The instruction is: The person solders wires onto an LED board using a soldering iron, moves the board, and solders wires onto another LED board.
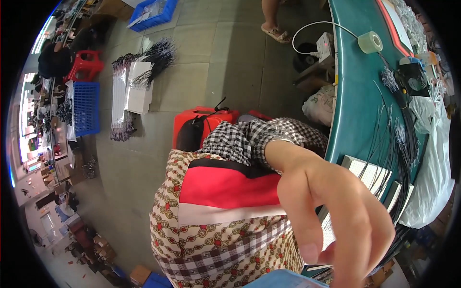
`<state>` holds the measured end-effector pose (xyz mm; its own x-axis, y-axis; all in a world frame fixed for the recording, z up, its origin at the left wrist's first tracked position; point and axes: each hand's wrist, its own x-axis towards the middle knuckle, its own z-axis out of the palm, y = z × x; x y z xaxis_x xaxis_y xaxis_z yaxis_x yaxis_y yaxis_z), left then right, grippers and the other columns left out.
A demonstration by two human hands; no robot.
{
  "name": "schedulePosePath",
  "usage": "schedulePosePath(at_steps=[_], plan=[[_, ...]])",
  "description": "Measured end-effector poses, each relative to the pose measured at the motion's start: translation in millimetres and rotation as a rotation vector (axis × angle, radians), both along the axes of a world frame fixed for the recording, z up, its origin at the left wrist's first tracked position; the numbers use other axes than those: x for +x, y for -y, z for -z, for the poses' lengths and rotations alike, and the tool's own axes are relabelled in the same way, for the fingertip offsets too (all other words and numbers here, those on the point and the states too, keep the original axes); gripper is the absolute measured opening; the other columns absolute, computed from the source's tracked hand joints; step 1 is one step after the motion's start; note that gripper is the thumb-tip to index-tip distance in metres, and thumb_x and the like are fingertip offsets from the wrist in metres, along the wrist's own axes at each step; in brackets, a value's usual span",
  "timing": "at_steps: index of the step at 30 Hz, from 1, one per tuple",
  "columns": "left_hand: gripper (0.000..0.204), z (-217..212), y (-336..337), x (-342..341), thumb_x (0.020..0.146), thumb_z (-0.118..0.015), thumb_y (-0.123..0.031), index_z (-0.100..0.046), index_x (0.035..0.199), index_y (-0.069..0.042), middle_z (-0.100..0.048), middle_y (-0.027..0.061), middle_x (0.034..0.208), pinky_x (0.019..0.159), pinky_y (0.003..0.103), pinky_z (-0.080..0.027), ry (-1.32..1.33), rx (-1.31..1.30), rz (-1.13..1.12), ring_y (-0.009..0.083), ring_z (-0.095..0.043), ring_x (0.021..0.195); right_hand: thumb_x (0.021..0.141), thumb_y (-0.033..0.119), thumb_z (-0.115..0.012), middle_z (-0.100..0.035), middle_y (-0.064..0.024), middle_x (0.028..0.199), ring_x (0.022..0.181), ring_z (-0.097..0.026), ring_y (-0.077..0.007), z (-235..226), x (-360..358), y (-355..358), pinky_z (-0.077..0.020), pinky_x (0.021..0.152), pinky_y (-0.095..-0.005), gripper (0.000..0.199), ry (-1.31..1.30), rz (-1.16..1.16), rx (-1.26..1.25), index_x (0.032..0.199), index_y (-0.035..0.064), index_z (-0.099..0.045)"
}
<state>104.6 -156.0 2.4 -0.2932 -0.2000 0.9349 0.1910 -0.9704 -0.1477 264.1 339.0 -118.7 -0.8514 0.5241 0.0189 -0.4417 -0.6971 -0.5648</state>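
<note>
My left hand (341, 216) is raised very close to the camera, its arm in a black-and-white checked sleeve (230, 144). Its fingers are loosely bent, and the thumb stands apart from the index finger with nothing visible between them. Some fingertips run out of view at the lower edge, near a pale blue surface (283, 279) that I cannot make out. Behind the hand, white panels (367, 170) lie on the green table (354, 110) with thin black wires over them. A chain-patterned cloth garment (168, 211) with a red panel fills the middle. My right hand is not in view.
Bundled black wires (408, 149), clear plastic bags (432, 163) and a tape roll (370, 42) lie on the table. A power strip (325, 48) hangs at its edge. Red stools (211, 117), a blue crate (86, 108) and wire bundles (126, 96) stand about. Another person's foot (277, 33) shows.
</note>
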Motion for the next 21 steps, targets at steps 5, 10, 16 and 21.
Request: schedulePosePath(at_steps=[5,10,16,21], plan=[[0.032,4.8,9.8,-0.5,0.088,-0.061,-0.006,-0.059,0.116,0.009,-0.060,0.0173,0.105,0.059,0.024,-0.052,-0.091,-0.075,-0.040,0.0159,-0.058,0.074,0.088,0.028,-0.065,-0.048,0.0006,0.080,0.070,-0.049,-0.0089,-2.4,-8.8,4.0,-0.0438,0.059,-0.0185,0.047,0.000,-0.021,-0.002,0.127,0.0048,-0.051],[0.031,3.1,10.8,-1.0,0.088,-0.061,-0.007,-0.061,0.116,0.008,-0.060,0.0175,0.106,0.061,0.024,-0.050,-0.086,-0.018,-0.021,0.0151,-0.058,0.073,0.088,0.029,-0.065,-0.049,0.0001,0.080,0.069,-0.050,-0.0093,-3.7,-9.6,3.0,-0.0438,0.058,-0.0188,0.047,0.007,-0.013,0.006,0.126,0.0048,-0.051],[0.030,1.2,8.8,7.9,0.089,-0.061,-0.008,-0.061,0.115,0.008,-0.059,0.0175,0.104,0.059,0.024,-0.050,-0.103,0.003,-0.023,0.0140,-0.057,0.070,0.088,0.031,-0.064,-0.051,-0.0004,0.079,0.068,-0.050,-0.0098,1.3,-10.5,4.5,-0.0439,0.057,-0.0192,0.047,0.007,-0.006,-0.010,0.126,0.0048,-0.051],[0.032,-0.8,6.6,7.7,0.089,-0.061,-0.008,-0.060,0.116,0.008,-0.058,0.0172,0.104,0.059,0.024,-0.050,-0.103,-0.016,-0.009,0.0138,-0.057,0.067,0.088,0.032,-0.064,-0.051,-0.0008,0.079,0.067,-0.051,-0.0103,5.3,-3.4,4.2,-0.0439,0.056,-0.0195,0.048,0.011,0.023,-0.022,0.126,0.0048,-0.052]])
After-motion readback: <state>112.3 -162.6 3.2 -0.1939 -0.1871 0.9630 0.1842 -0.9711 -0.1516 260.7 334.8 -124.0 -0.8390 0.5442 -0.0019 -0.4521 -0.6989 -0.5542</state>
